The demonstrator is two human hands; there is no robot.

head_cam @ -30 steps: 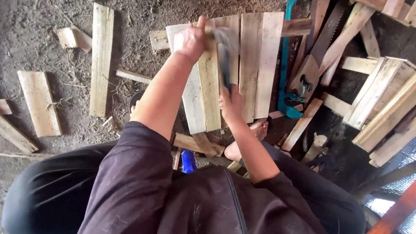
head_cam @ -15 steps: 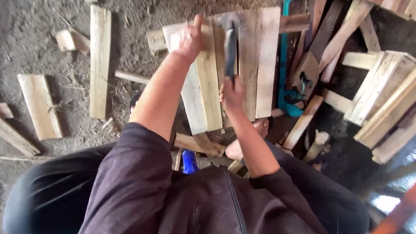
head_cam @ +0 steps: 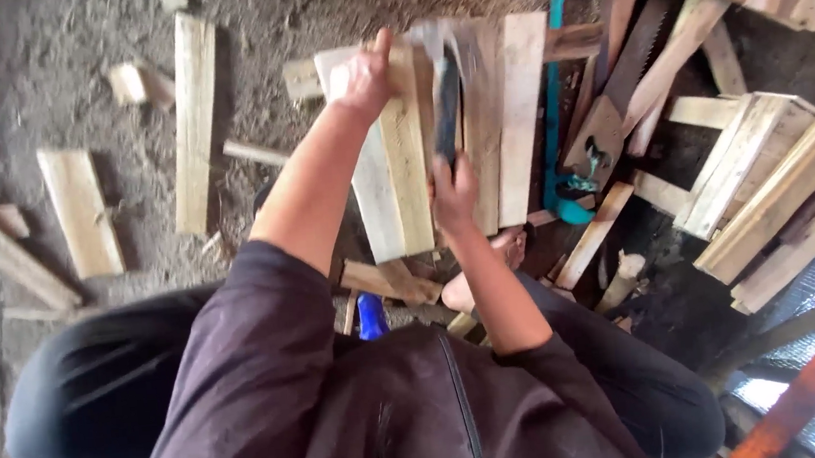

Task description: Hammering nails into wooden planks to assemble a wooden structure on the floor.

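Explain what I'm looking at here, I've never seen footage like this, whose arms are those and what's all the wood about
This is one view from a camera worn on a person's head, looking straight down, so you see their own dark sleeves, arms and lap. There is no machine here, only two bare hands. The left hand presses on the top end of a group of pale wooden slats laid side by side on the dirt floor. The right hand grips the handle of a hammer, whose head is up near the slats' far end. A bare foot shows just beyond that hand. To the right lies a saw with a teal frame and a pile of stacked boards. More loose planks lie to the left.
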